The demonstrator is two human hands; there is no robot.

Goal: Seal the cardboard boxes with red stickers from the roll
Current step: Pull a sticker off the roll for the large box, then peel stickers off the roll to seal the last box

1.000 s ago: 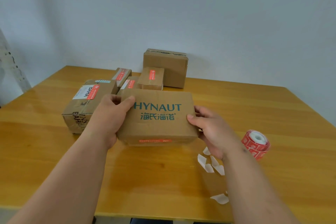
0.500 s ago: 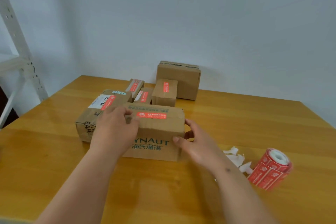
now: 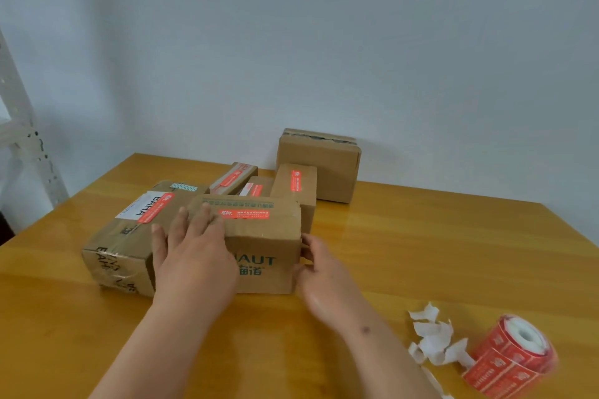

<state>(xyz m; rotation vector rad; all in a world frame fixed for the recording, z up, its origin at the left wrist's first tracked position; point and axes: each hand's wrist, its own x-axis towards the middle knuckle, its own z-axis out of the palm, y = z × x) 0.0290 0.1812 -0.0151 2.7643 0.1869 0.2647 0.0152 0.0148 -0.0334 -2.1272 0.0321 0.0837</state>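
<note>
On the wooden table (image 3: pixel 421 236) you have a group of cardboard boxes, and most already carry a red sticker; only the big plain box (image 3: pixel 319 165) at the wall shows none from here, so I judge the task is nearly done and this one may be left. The printed box (image 3: pixel 259 236) in front of you has its red sticker (image 3: pixel 243 214) on top, and the sticker roll (image 3: pixel 512 356) lies near your right, beside torn backing scraps (image 3: pixel 434 337). Your left hand (image 3: pixel 191 253) rests flat with straight fingers on this box, and your right hand (image 3: pixel 319 264) touches its right end, fingers loosely bent, gripping nothing.
</note>
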